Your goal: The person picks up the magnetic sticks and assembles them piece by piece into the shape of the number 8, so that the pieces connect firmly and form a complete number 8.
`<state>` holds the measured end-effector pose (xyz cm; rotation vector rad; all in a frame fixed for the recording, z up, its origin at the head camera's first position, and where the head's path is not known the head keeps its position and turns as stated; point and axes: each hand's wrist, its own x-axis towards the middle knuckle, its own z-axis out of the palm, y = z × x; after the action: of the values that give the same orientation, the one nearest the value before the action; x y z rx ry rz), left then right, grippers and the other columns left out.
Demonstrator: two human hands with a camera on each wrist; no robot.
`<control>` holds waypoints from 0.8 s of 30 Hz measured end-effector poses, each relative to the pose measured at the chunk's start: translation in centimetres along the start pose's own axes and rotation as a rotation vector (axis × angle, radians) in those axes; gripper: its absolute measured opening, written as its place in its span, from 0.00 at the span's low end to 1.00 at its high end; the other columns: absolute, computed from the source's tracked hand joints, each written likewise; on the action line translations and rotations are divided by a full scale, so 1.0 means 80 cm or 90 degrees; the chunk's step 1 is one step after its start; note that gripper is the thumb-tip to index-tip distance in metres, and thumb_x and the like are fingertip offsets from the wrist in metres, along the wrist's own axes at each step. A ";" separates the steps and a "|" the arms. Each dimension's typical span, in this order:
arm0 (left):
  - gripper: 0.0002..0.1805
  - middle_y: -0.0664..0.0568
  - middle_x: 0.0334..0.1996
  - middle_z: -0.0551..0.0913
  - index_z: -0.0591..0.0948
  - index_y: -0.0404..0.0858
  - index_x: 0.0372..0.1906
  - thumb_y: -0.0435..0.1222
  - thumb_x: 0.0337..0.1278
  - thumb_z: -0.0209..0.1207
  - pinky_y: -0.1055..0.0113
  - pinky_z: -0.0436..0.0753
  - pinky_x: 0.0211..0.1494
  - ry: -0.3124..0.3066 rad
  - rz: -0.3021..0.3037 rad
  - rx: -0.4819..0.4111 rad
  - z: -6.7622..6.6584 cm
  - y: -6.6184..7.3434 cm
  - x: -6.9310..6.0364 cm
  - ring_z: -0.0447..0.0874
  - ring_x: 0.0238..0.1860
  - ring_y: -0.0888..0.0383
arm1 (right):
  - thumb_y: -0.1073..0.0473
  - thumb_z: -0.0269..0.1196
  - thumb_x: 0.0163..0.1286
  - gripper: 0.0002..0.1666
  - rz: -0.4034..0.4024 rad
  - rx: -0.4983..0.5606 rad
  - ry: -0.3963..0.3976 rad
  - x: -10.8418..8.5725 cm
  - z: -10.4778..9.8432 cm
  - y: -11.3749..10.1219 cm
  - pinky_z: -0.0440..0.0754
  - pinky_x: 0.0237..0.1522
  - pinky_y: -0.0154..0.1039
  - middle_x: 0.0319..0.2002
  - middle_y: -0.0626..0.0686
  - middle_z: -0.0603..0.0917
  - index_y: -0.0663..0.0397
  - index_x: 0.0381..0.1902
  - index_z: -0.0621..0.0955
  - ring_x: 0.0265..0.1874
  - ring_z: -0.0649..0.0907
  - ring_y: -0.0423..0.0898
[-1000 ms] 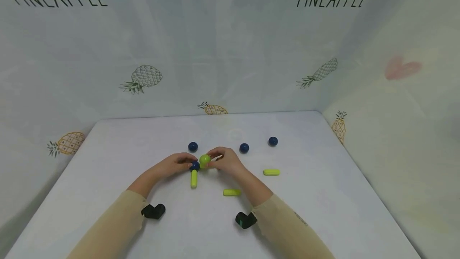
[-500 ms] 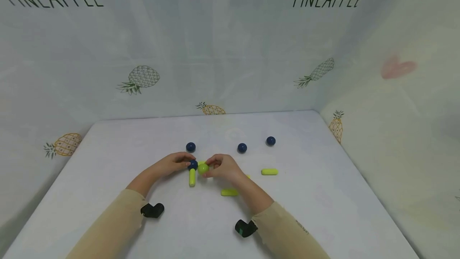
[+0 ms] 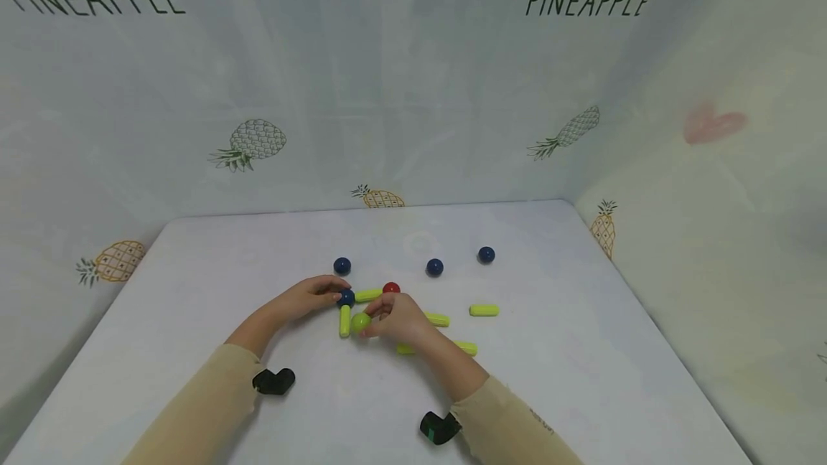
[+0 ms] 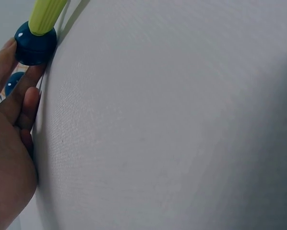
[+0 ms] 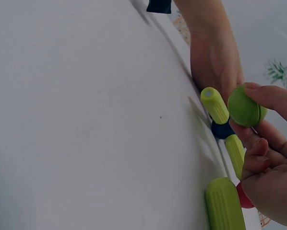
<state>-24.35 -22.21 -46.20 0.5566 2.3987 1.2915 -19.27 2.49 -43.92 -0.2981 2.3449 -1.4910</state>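
Head: arms (image 3: 207, 393) (image 3: 517, 422) slant inward, left hand (image 3: 313, 294) pinching blue ball (image 3: 347, 298), right hand (image 3: 402, 320) green ball (image 3: 360, 322).

Booth (image 3: 723, 235) of cloth (image 3: 400, 77) (pineapple-printed) around a table (image 3: 349, 411).

- Left sleeve (image 3: 197, 407): plain beige cloth, ending above the bare wrist.
- Right sleeve (image 3: 510, 429): matching beige, with small dark lettering (image 3: 541, 420) too tiny to read.
- Left wrist device (image 3: 274, 382): black, bent, round-ended.
- Right wrist device (image 3: 440, 428): likewise black and angled, bearing a small green mark (image 3: 431, 434).
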 end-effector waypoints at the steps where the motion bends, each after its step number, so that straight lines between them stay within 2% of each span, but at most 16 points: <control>1: 0.17 0.45 0.55 0.79 0.77 0.38 0.59 0.38 0.71 0.55 0.44 0.66 0.63 0.000 0.000 -0.002 0.001 0.000 0.001 0.73 0.58 0.46 | 0.60 0.79 0.48 0.15 0.000 -0.007 -0.003 -0.001 0.000 0.001 0.66 0.26 0.33 0.24 0.45 0.77 0.48 0.34 0.85 0.23 0.71 0.41; 8: 0.17 0.45 0.56 0.79 0.78 0.38 0.59 0.39 0.70 0.55 0.43 0.64 0.65 0.007 -0.004 0.014 0.004 -0.002 0.001 0.72 0.61 0.44 | 0.57 0.79 0.48 0.16 -0.019 -0.064 -0.024 -0.010 0.006 0.002 0.70 0.27 0.33 0.26 0.45 0.79 0.47 0.32 0.83 0.25 0.74 0.41; 14: 0.16 0.44 0.56 0.79 0.78 0.38 0.58 0.38 0.70 0.55 0.41 0.62 0.66 0.017 -0.004 0.015 0.003 -0.002 -0.001 0.70 0.62 0.42 | 0.58 0.79 0.48 0.17 -0.041 -0.061 -0.045 -0.013 0.014 0.000 0.73 0.28 0.32 0.27 0.43 0.80 0.48 0.32 0.82 0.25 0.76 0.40; 24: 0.17 0.45 0.57 0.78 0.78 0.39 0.59 0.39 0.69 0.56 0.41 0.60 0.66 0.008 0.007 -0.003 0.001 -0.001 -0.003 0.69 0.64 0.42 | 0.58 0.80 0.46 0.17 -0.048 -0.102 -0.080 -0.008 0.024 0.000 0.74 0.31 0.32 0.25 0.40 0.80 0.48 0.29 0.81 0.27 0.77 0.36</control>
<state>-24.12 -22.32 -46.23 0.5635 2.4061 1.3081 -17.92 1.09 -44.53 -0.5105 2.3781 -1.2789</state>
